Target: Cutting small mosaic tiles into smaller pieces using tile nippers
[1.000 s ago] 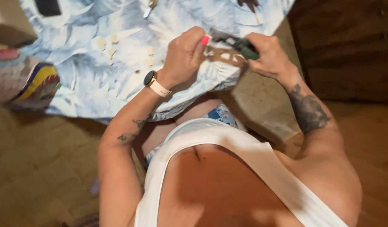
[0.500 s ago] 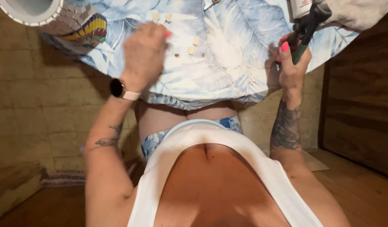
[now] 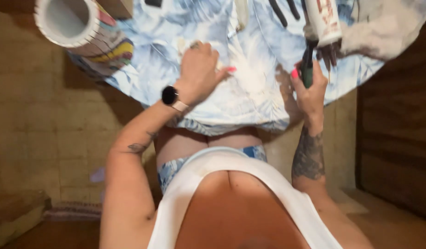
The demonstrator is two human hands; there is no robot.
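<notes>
Quick tally, counted as seen: two hands, a left hand (image 3: 199, 74) and a right hand (image 3: 307, 92). One round table covered in a pale blue leaf-print cloth (image 3: 259, 99). One white cylindrical tube with coloured stripes on its outside (image 3: 79, 27) is counted at the table's far left edge. One dark green-handled tool (image 3: 307, 69), one white bottle with a red label (image 3: 326, 20), two black handles (image 3: 284, 11), one black round smartwatch (image 3: 170, 96). Smaller bits on the cloth are too blurred to be counted.
</notes>
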